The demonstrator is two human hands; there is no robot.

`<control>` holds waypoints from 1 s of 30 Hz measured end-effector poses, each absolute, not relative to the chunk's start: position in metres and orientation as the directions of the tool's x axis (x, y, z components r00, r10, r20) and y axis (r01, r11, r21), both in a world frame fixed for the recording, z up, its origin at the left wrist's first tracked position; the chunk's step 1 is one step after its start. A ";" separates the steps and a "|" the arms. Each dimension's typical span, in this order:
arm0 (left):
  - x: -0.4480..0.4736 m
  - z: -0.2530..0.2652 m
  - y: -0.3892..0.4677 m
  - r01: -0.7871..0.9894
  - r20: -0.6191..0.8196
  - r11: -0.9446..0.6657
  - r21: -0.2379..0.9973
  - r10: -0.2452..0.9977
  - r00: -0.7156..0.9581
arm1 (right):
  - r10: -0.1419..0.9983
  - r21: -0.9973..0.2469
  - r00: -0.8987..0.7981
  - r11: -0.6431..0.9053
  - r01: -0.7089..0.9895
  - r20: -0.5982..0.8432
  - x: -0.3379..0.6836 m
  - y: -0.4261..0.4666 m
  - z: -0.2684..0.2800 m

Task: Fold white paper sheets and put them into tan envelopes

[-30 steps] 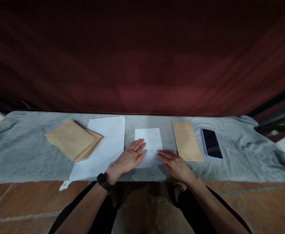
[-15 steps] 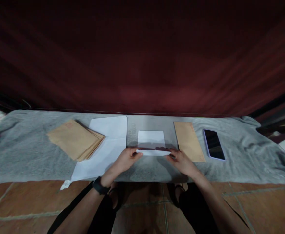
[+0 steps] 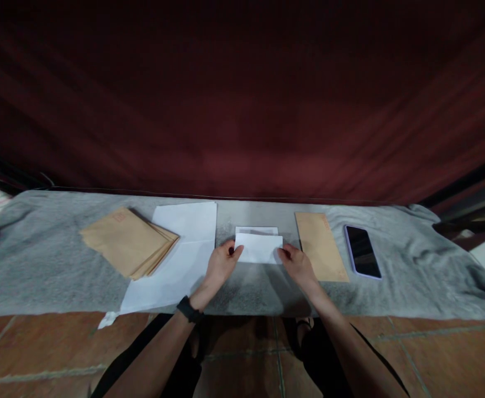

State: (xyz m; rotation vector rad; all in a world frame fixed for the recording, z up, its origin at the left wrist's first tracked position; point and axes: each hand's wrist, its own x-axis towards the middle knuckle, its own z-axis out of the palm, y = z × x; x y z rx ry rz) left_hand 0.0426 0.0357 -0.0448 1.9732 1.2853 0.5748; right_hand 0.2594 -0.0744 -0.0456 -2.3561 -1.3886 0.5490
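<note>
A folded sheet of white paper [image 3: 259,249] is held level between my two hands, its broad face toward me. My left hand [image 3: 221,262] pinches the left end, thumb on top. At the right end my right hand [image 3: 297,262] grips it in the same way. Behind and partly beneath it, another white paper [image 3: 257,230] lies on the grey cloth; most of it is hidden by the held one. A brown envelope [image 3: 323,247] lies just right of my right hand.
Left of my hands, large white sheets [image 3: 193,221] lie partly under a fanned stack of brown envelopes [image 3: 124,237]. A phone [image 3: 362,251] rests at the right. Grey cloth [image 3: 416,265] covers the narrow surface, with a dark red curtain [image 3: 242,121] behind and floor tiles [image 3: 52,348] in front.
The held paper has tilted from nearly edge-on to show its broad face. It has moved slightly away from me and covers more of the white paper behind. Both hands have shifted with it.
</note>
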 end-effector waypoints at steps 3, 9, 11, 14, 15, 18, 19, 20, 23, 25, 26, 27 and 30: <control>0.049 -0.040 0.036 0.717 -0.069 -0.237 0.656 0.926 0.370 | 0.859 -0.397 0.477 -0.510 0.763 -0.186 0.254 -0.071 -0.042; 0.062 -0.026 0.036 0.902 -0.176 -0.197 0.384 0.943 0.281 | 0.820 -0.313 0.529 -0.573 0.758 -0.220 0.248 -0.063 -0.034; 0.066 -0.023 0.036 0.923 -0.190 -0.186 0.338 0.947 0.260 | 0.812 -0.295 0.544 -0.584 0.756 -0.213 0.247 -0.060 -0.032; 0.071 -0.022 0.036 0.942 -0.181 -0.168 0.292 0.957 0.226 | 0.807 -0.262 0.562 -0.591 0.763 -0.182 0.245 -0.056 -0.030; 0.073 -0.022 0.036 0.946 -0.173 -0.165 0.280 0.960 0.219 | 0.807 -0.249 0.565 -0.591 0.767 -0.172 0.245 -0.055 -0.030; 0.076 -0.022 0.035 0.951 -0.136 -0.175 0.256 0.967 0.215 | 0.803 -0.198 0.580 -0.596 0.779 -0.137 0.242 -0.051 -0.033; 0.076 -0.022 0.035 0.950 -0.123 -0.183 0.253 0.968 0.219 | 0.801 -0.179 0.586 -0.598 0.781 -0.119 0.241 -0.050 -0.034; 0.077 -0.023 0.035 0.949 -0.111 -0.190 0.250 0.969 0.223 | 0.800 -0.162 0.592 -0.599 0.784 -0.097 0.240 -0.048 -0.036; 0.078 -0.024 0.036 0.950 -0.097 -0.195 0.245 0.970 0.225 | 0.802 -0.124 0.596 -0.595 0.794 -0.032 0.238 -0.047 -0.041; 0.079 -0.025 0.036 0.954 -0.096 -0.188 0.233 0.972 0.215 | 0.809 -0.106 0.588 -0.585 0.804 -0.001 0.237 -0.046 -0.044; 0.079 -0.025 0.036 0.956 -0.095 -0.185 0.227 0.973 0.210 | 0.812 -0.099 0.584 -0.580 0.809 0.013 0.236 -0.046 -0.046; 0.080 -0.026 0.036 0.958 -0.091 -0.184 0.222 0.974 0.209 | 0.815 -0.092 0.579 -0.574 0.813 0.027 0.237 -0.046 -0.047; 0.081 -0.027 0.034 0.957 -0.074 -0.197 0.211 0.973 0.217 | 0.820 -0.096 0.567 -0.560 0.823 0.084 0.238 -0.046 -0.047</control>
